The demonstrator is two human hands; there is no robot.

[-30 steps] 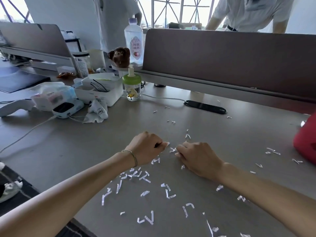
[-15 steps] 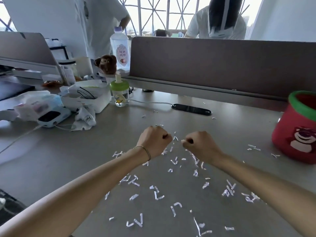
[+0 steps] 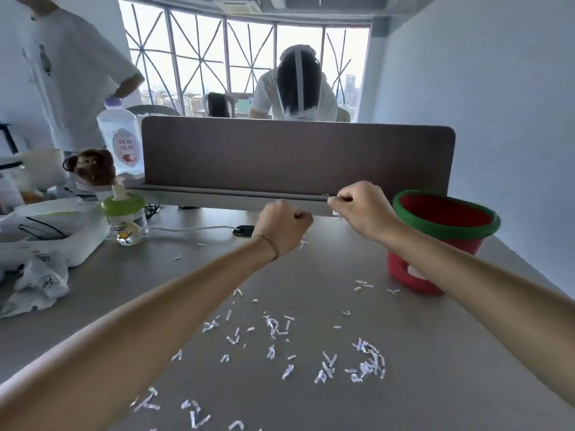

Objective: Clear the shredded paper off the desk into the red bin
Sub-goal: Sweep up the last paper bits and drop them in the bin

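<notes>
Above the desk [image 3: 435, 353], we hold both fists raised. The right hand [image 3: 362, 208] is curled shut, white scraps pinched at its fingertips [image 3: 334, 201]; the left hand [image 3: 281, 223] is clenched, contents hidden. The red bin [image 3: 448, 219] stands just right of the right hand, which is nearer. Most shredded paper [image 3: 367, 362] lies on the desk below.

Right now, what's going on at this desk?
A person is clearing shredded paper off the grey desk. Both hands are raised above it as closed fists: the left hand near the middle, the right hand just left of the red bin, with a white scrap showing at its fingertips. Neither hand is over the bin. Many scraps still lie scattered on the desk.
</notes>
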